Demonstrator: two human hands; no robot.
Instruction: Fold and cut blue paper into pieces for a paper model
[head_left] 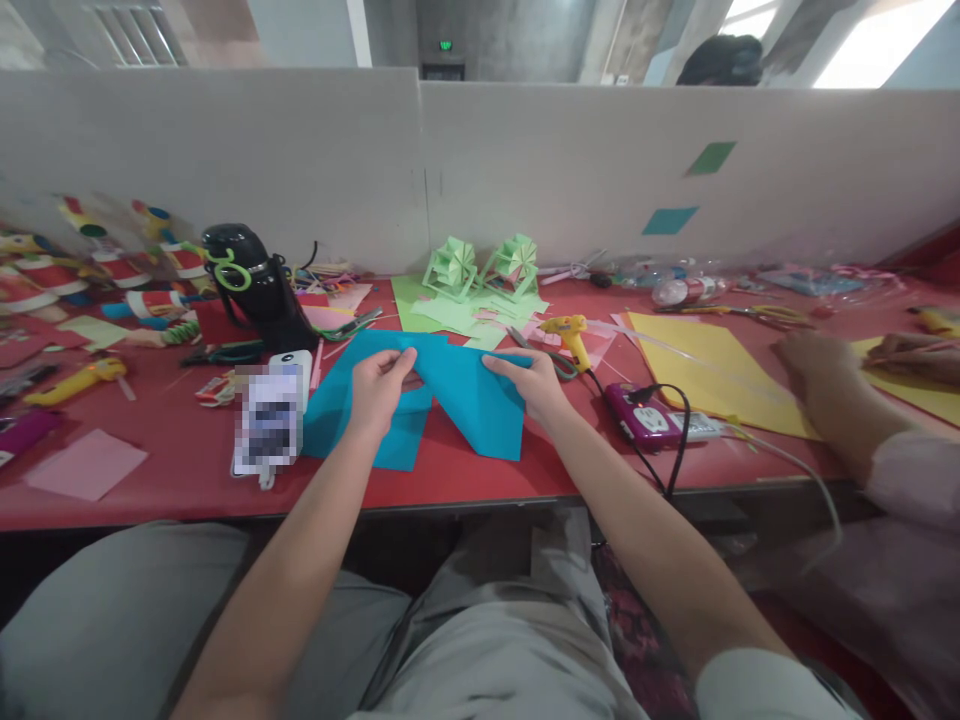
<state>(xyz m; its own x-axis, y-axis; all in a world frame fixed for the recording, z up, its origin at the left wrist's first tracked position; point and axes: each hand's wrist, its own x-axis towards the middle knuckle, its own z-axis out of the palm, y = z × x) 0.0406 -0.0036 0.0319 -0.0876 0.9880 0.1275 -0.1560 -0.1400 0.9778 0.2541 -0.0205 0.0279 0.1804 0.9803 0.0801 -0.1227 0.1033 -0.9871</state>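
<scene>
Between my two hands a sheet of blue paper [480,405] is held up off the table, one part of it folded or bent over. My left hand [381,388] pinches its upper left corner between thumb and fingers. On the right side, my right hand [531,380] grips the upper edge, thumb on the near face. More blue paper [397,440] lies flat on the red table under and left of the held sheet. Scissors [551,358] rest just behind my right hand, partly hidden by it.
A phone [274,415] and black bottle [247,285] stand left. Behind are green paper models [450,268] on scraps. Right are a yellow glue gun [570,338], a purple power strip [645,415] with cables and yellow paper [712,375]. Another person's hands [814,365] work at far right.
</scene>
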